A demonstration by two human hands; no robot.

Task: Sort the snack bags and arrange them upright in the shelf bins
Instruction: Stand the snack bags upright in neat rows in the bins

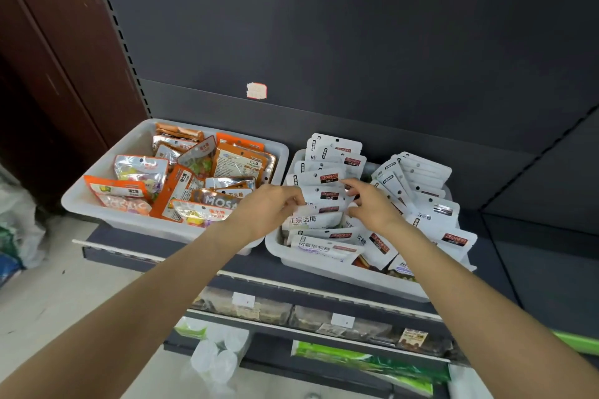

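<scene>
White snack bags (pixel 327 178) upright in bin (pixel 324 264)

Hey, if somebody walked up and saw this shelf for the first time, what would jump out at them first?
Probably the left bin, crammed with bright orange and clear candy bags lying every which way. Next to it, the right bin holds rows of white pouches, mostly leaning upright. Both hands reach into that bin: the left hand pinches a white pouch, and the right hand has its fingers in among the pouches.
</scene>
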